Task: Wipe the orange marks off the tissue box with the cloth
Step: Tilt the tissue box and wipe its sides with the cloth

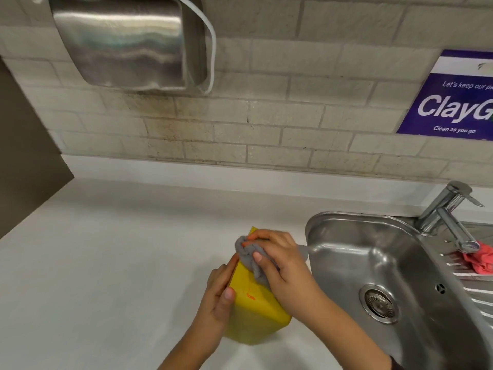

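Observation:
A yellow tissue box point(257, 313) stands on the white counter, near the front. An orange mark point(250, 297) shows on its top face, close to my left thumb. My left hand point(220, 292) grips the box's left side and holds it still. My right hand point(277, 265) is closed on a bunched grey cloth point(246, 253) and presses it onto the far end of the box's top. Part of the top is hidden under the cloth and my right hand.
A steel sink point(373, 263) with a drain lies right of the box, and a chrome tap point(445, 212) stands at its back. A red cloth point(480, 259) lies on the drainer. A steel dispenser point(128, 41) and a blue sign point(453, 102) hang on the tiled wall.

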`<action>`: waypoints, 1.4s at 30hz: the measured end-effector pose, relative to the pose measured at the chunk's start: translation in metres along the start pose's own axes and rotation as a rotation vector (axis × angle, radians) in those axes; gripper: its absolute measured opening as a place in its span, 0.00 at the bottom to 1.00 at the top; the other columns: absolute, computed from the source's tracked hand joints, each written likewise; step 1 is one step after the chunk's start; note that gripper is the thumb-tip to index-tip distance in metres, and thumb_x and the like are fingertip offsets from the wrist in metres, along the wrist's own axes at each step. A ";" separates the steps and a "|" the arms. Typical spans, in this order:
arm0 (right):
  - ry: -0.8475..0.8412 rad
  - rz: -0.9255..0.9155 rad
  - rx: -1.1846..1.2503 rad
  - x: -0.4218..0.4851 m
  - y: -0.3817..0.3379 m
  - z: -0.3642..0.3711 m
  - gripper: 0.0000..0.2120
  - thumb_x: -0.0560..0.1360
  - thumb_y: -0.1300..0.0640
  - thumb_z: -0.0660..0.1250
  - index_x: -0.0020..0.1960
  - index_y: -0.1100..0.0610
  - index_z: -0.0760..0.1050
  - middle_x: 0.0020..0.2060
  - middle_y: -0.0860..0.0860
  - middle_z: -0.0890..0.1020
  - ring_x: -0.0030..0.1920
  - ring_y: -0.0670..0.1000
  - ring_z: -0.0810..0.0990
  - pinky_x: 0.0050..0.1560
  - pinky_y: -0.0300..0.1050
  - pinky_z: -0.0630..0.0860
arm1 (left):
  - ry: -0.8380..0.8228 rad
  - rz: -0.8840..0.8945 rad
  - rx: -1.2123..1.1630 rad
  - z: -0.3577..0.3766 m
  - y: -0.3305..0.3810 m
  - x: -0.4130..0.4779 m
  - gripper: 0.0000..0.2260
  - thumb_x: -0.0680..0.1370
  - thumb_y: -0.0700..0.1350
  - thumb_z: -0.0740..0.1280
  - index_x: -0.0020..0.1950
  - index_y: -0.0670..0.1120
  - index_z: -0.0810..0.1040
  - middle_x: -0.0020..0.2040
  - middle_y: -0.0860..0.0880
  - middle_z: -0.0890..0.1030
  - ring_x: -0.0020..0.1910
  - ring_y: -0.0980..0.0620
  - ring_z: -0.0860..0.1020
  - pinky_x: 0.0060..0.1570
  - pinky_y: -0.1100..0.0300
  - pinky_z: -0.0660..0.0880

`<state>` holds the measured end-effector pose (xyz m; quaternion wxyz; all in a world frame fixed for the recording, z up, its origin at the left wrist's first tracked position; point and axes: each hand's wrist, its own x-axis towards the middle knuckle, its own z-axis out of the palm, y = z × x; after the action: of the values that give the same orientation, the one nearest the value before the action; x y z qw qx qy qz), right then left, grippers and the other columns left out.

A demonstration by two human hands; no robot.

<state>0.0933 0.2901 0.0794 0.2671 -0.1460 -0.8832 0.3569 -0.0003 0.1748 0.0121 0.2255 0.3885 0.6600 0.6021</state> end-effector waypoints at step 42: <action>0.154 0.004 0.174 -0.044 0.061 -0.012 0.10 0.78 0.56 0.58 0.56 0.47 0.75 0.65 0.43 0.73 0.69 0.47 0.66 0.69 0.40 0.63 | -0.053 -0.168 -0.156 -0.002 -0.003 -0.001 0.42 0.56 0.79 0.61 0.65 0.59 0.67 0.60 0.59 0.75 0.57 0.65 0.76 0.50 0.71 0.74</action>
<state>0.1405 0.3197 0.0275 0.3454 -0.1508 -0.8253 0.4205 -0.0024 0.1729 0.0096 0.3223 0.3290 0.6353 0.6199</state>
